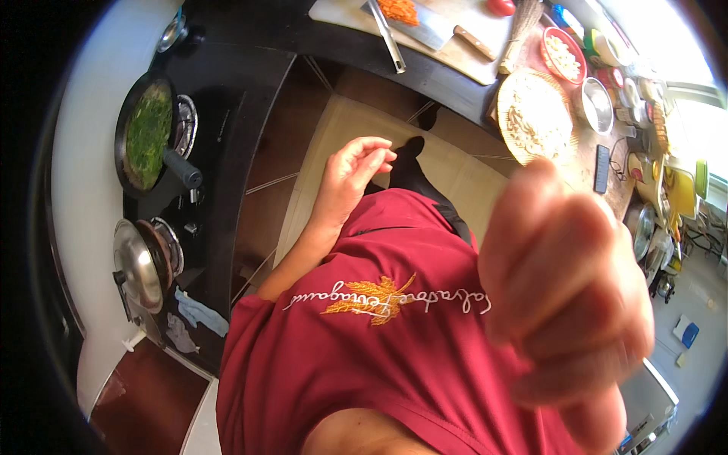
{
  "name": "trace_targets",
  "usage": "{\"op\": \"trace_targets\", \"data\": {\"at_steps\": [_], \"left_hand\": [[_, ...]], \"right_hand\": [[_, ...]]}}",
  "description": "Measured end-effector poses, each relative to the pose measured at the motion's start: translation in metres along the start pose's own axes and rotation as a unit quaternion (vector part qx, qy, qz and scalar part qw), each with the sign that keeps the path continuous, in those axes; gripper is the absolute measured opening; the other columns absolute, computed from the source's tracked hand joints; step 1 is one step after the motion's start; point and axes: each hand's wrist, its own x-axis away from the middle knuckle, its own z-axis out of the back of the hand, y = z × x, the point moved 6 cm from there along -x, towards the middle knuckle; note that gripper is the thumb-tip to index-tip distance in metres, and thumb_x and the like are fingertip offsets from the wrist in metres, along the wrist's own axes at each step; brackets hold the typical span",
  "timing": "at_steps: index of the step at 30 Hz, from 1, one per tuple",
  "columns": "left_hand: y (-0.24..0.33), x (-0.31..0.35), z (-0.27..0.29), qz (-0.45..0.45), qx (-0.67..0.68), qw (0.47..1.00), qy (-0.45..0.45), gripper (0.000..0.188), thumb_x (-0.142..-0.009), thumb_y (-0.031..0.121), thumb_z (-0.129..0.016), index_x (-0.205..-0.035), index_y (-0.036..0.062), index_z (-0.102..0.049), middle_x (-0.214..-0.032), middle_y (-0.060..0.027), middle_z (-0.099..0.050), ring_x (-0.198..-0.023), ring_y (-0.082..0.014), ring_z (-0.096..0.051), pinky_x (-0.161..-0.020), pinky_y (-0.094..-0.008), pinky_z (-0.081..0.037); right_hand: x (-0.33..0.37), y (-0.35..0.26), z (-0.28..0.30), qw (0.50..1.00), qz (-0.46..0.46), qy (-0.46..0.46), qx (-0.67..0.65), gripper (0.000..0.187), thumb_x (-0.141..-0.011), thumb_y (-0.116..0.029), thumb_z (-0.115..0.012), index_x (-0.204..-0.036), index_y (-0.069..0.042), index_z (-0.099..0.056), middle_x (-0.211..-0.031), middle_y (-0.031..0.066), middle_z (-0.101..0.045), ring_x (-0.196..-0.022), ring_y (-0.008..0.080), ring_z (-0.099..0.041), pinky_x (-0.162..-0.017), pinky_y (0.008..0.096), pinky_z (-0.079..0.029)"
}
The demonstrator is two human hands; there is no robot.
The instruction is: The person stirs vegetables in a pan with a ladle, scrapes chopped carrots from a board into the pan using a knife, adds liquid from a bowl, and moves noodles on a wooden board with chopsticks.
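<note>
My left hand (358,168) hangs in front of my red shirt, over the tiled floor. Its fingers are loosely curled and somewhat apart, with nothing seen between them. My right hand (565,273) is raised very close to the camera at the right and looks large and blurred. Its fingers are folded into a fist, and no object shows in it. Neither hand visibly touches the food or cookware. Behind the right hand, a round woven tray (523,114) of pale shredded food is partly covered from view.
At left, a frying pan (148,136) with green food and a lidded pan (136,265) sit on the black stove, near a blue cloth (201,311). A cleaver (428,29) lies on a cutting board (341,14). A red bowl (582,67) and metal bowl (595,106) stand right.
</note>
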Motion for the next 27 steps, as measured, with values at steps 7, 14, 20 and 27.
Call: {"op": "trace_targets", "data": {"at_steps": [7, 14, 20, 27], "left_hand": [[-0.008, 0.000, 0.004, 0.005, -0.013, 1.000, 0.000, 0.021, -0.088, 0.016, -0.054, -0.101, -0.0003, -0.058, -0.086, -0.0069, -0.063, -0.075, -0.0099, -0.058, -0.072, -0.0222, -0.047], [-0.006, 0.001, 0.006, 0.010, 0.004, 1.000, 0.011, 0.020, -0.088, 0.015, -0.053, -0.100, -0.0005, -0.058, -0.087, -0.0074, -0.063, -0.076, -0.0105, -0.059, -0.072, -0.0218, -0.047], [-0.003, 0.010, 0.015, -0.001, -0.002, 1.000, 0.018, 0.020, -0.089, 0.016, -0.053, -0.099, -0.0001, -0.058, -0.086, -0.0064, -0.062, -0.073, -0.0096, -0.058, -0.069, -0.0213, -0.046], [-0.004, 0.023, 0.035, -0.029, 0.027, 0.997, 0.061, 0.020, -0.089, 0.017, -0.053, -0.098, 0.0000, -0.058, -0.083, -0.0058, -0.062, -0.072, -0.0089, -0.058, -0.067, -0.0212, -0.047]], "right_hand": [[-0.004, -0.009, -0.022, 0.998, -0.055, -0.031, 0.008, 0.014, -0.078, -0.007, -0.057, -0.065, -0.005, -0.053, -0.063, 0.0043, -0.050, -0.055, 0.0158, -0.047, -0.050, 0.0289, -0.039], [-0.006, 0.000, -0.027, 0.997, -0.070, -0.036, -0.020, 0.012, -0.078, -0.008, -0.059, -0.066, -0.005, -0.054, -0.062, 0.0050, -0.051, -0.054, 0.0176, -0.047, -0.051, 0.0297, -0.039], [-0.016, 0.013, -0.043, 0.993, -0.075, -0.066, -0.057, 0.012, -0.077, -0.009, -0.060, -0.068, -0.005, -0.055, -0.062, 0.0056, -0.051, -0.054, 0.0191, -0.048, -0.051, 0.0304, -0.039], [-0.033, 0.024, -0.061, 0.982, -0.062, -0.118, -0.130, 0.011, -0.077, -0.011, -0.062, -0.069, -0.004, -0.057, -0.061, 0.0063, -0.052, -0.054, 0.0208, -0.048, -0.052, 0.0312, -0.040]]}}
